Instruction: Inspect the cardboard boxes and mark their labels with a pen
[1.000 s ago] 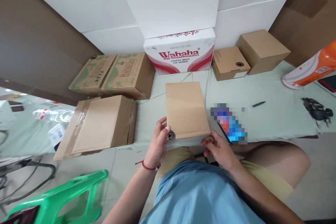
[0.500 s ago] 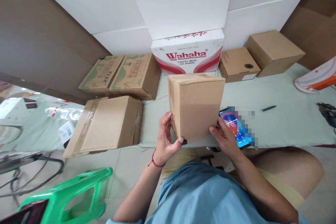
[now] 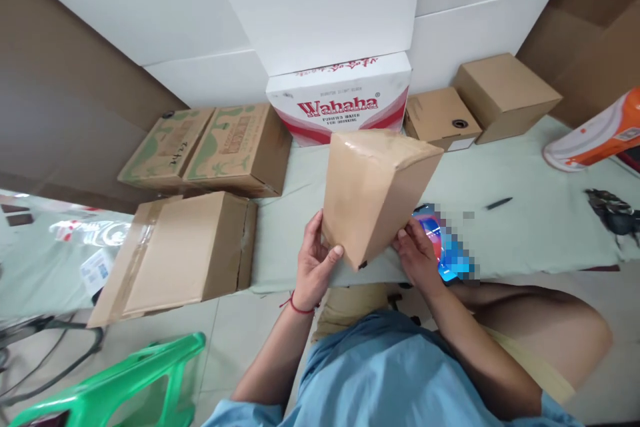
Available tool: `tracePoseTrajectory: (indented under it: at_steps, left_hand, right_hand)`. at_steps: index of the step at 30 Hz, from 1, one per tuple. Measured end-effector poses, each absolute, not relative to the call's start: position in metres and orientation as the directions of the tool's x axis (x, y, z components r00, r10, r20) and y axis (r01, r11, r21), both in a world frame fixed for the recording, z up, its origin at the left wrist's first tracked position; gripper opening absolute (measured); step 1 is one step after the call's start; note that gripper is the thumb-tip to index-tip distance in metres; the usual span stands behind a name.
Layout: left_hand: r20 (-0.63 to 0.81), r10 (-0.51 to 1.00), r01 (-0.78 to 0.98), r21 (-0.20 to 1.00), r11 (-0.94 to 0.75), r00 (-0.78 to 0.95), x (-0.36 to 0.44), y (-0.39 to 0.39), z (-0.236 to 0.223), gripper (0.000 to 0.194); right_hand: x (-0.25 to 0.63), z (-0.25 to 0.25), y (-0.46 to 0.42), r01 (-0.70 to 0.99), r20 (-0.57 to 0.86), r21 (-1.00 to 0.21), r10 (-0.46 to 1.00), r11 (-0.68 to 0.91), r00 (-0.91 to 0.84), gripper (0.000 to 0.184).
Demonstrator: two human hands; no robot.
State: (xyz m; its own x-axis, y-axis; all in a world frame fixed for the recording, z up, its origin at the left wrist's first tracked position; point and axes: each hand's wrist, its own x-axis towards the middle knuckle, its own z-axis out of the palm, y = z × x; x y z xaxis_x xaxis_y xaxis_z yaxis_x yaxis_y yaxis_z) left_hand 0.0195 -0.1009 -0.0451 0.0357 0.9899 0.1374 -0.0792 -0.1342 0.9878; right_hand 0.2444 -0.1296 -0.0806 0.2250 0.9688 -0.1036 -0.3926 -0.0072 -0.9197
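A plain brown cardboard box (image 3: 357, 193) stands between my hands near the table's front edge, one vertical corner turned towards me. My left hand (image 3: 315, 267) grips its lower left side, thumb on the near face and fingers round the edge; a red string bracelet circles that wrist. With bent fingers, my right hand (image 3: 416, 253) holds the lower right side. Just behind the right hand lies a phone (image 3: 453, 260) with a lit screen, partly blurred out. Whether the box's base touches the table is hard to tell.
A larger carton (image 3: 183, 257) sits at left, before two green-printed boxes (image 3: 230, 147). Behind are a white Wahaba carton (image 3: 345, 103) and two brown boxes (image 3: 507, 93). A pen (image 3: 499, 203), keys (image 3: 613, 213) and an orange-white container (image 3: 590, 133) lie right. A green stool (image 3: 115, 387) stands lower left.
The box has been turned about its upright axis, so a corner now faces me instead of a broad face. Both hands stay on it. The whole view has shifted slightly.
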Motion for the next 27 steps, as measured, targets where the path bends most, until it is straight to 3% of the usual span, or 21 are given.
tracePoseTrajectory:
  at_steps: [5,12,16,20,23,27]
  left_hand:
    - [0.076,0.988,-0.131,0.987,-0.094,-0.133,0.0,-0.102,-0.047,0.047]
    - [-0.007,0.96,-0.189,0.981,-0.049,-0.281,-0.012,-0.107,-0.049,0.056]
    - [-0.046,0.949,-0.207,0.978,-0.02,-0.311,-0.01,-0.102,-0.05,0.051]
    - [-0.118,0.96,-0.193,0.979,0.07,-0.254,-0.007,-0.102,-0.05,0.039]
    - [-0.153,0.961,-0.176,0.978,0.114,-0.23,-0.008,-0.105,-0.048,0.051]
    - [-0.163,0.96,-0.149,0.98,0.131,-0.228,-0.017,-0.106,-0.044,0.073]
  right_hand:
    - [0.253,-0.079,-0.132,-0.219,0.055,-0.972,0.989,0.084,0.135,0.04]
    - [0.259,-0.068,-0.135,-0.06,0.165,-0.985,0.981,0.16,-0.097,0.041]
    - [0.251,-0.075,-0.136,-0.06,0.178,-0.982,0.984,0.179,0.011,0.036]
    - [0.245,-0.084,-0.139,-0.079,0.133,-0.987,0.988,0.139,0.082,0.049]
    - [0.243,-0.084,-0.14,-0.037,0.178,-0.983,0.984,0.179,0.014,0.052]
    - [0.245,-0.078,-0.14,0.019,0.322,-0.945,0.941,0.325,-0.102,0.038]
